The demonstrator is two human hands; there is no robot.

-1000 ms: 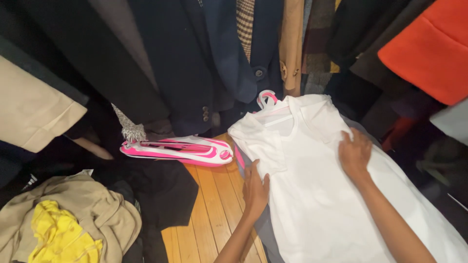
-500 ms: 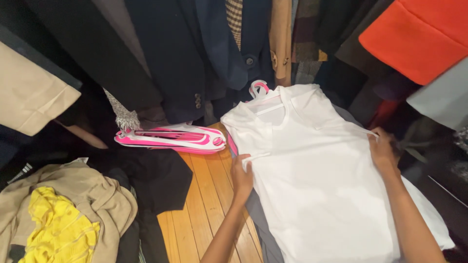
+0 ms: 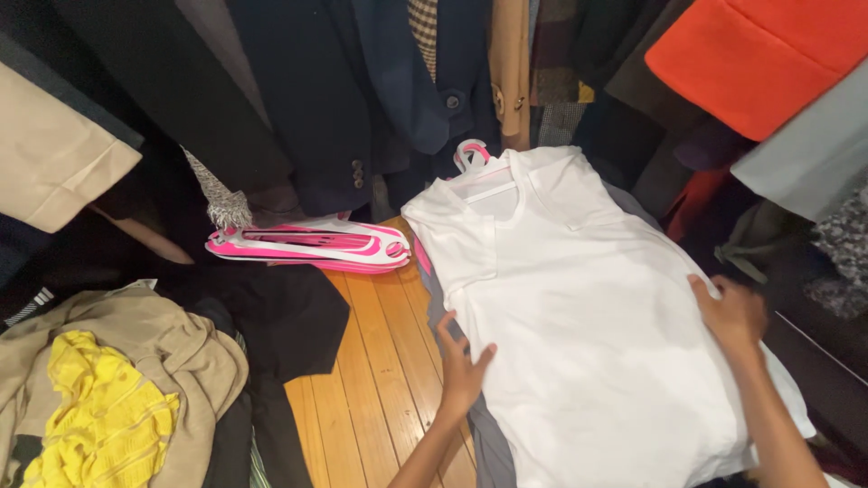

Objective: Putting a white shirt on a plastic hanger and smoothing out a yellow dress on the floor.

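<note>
A white t-shirt [image 3: 579, 307] lies flat on a grey garment [image 3: 488, 443] on the wooden floor [image 3: 380, 361], with a pink and white hanger [image 3: 472, 161] in its neck. My left hand [image 3: 463, 366] rests with spread fingers on the shirt's left edge. My right hand [image 3: 734, 312] presses on the shirt's right edge, fingers flat. Neither hand holds anything.
A stack of pink and white hangers [image 3: 312, 244] lies left of the shirt. A black garment [image 3: 271, 316] and a beige garment [image 3: 136, 361] with a yellow one [image 3: 99, 425] are piled at the left. Dark jackets [image 3: 307, 99] and an orange garment [image 3: 768, 54] hang above.
Both hands have slid down the shirt's sides toward its lower part. The sleeves that they pinched half a second ago now lie folded in.
</note>
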